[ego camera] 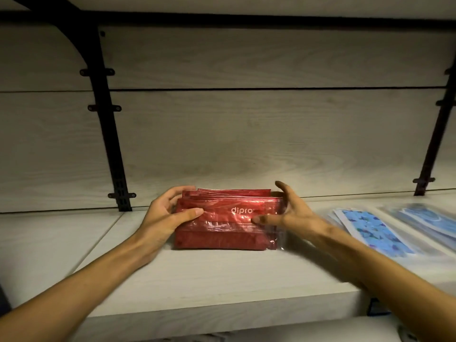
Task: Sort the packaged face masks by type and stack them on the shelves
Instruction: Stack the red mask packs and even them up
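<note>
A stack of red packaged face masks [227, 227] marked "dipro" lies on the light wooden shelf [197, 280], near its back wall. My left hand [167, 213] grips the stack's left end, thumb on top and fingers curled behind it. At the stack's right end my right hand [288, 213] is spread, its thumb lying on the top pack and its fingers straight behind the stack. The right arm is blurred.
To the right on the same shelf lie blue patterned mask packs [377, 230] and further blue packs [429, 218] at the frame edge. Black metal shelf brackets [111, 144] run up the wooden back wall. Another shelf hangs overhead.
</note>
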